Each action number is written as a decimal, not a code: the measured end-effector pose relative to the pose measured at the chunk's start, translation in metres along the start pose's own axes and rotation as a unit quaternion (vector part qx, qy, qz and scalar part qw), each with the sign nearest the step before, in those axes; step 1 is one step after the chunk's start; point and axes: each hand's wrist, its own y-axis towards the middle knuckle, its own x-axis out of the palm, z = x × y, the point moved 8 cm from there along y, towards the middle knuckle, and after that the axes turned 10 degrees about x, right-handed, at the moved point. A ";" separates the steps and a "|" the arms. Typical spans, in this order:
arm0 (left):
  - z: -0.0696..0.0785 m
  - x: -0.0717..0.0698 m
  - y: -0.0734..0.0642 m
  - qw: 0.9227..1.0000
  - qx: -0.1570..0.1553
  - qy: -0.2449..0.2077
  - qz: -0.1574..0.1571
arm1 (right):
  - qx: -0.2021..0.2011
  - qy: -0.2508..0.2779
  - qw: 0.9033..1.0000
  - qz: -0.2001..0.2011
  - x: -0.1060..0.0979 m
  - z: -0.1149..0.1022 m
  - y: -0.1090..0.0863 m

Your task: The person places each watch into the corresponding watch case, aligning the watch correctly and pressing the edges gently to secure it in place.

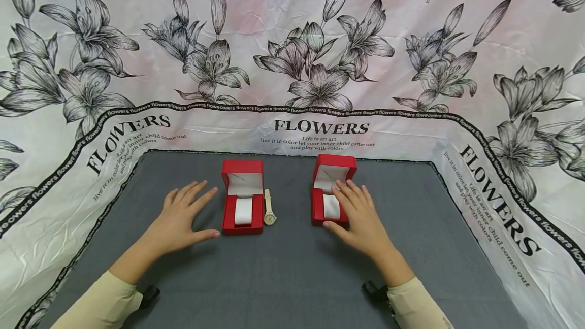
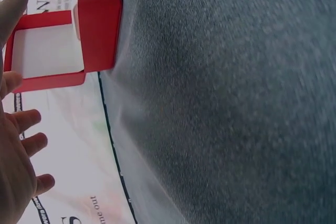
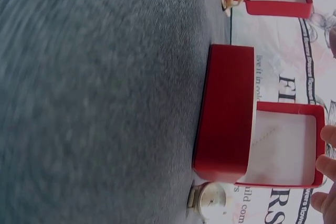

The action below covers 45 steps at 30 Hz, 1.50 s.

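My left hand (image 1: 175,222), fingers spread, hovers left of a red watch box (image 1: 231,222) with its lid raised and a white cushion (image 1: 244,211) inside. A cream-strapped watch (image 1: 269,217) lies along that box's right side. Over the right edge of a second opened red box (image 1: 318,216) my right hand (image 1: 363,220) holds its fingers extended; whether it touches the box I cannot tell. This box also has a white cushion (image 1: 331,207). Beside it, a second watch (image 3: 212,200) shows in the right wrist view, hidden by my hand in the head view. Neither hand holds anything.
A grey cloth (image 1: 283,278) covers the table. Behind it and along its sides runs a white sheet (image 1: 315,138) printed with flowers and lettering. Both boxes stand toward the back, with a stretch of cloth between them.
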 end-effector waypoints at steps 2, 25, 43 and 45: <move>0.001 0.002 0.002 1.000 0.000 -0.006 -0.001 | -0.002 0.006 1.000 0.000 0.001 -0.002 0.001; 0.012 0.018 0.025 0.997 -0.029 -0.072 -0.017 | -0.018 0.056 0.998 -0.032 0.024 -0.030 0.013; 0.017 0.027 0.040 0.996 -0.027 -0.088 -0.008 | -0.006 0.078 0.995 -0.065 0.039 -0.051 0.026; 0.017 0.027 0.042 0.996 -0.027 -0.086 -0.012 | -0.004 0.080 0.994 -0.072 0.042 -0.053 0.028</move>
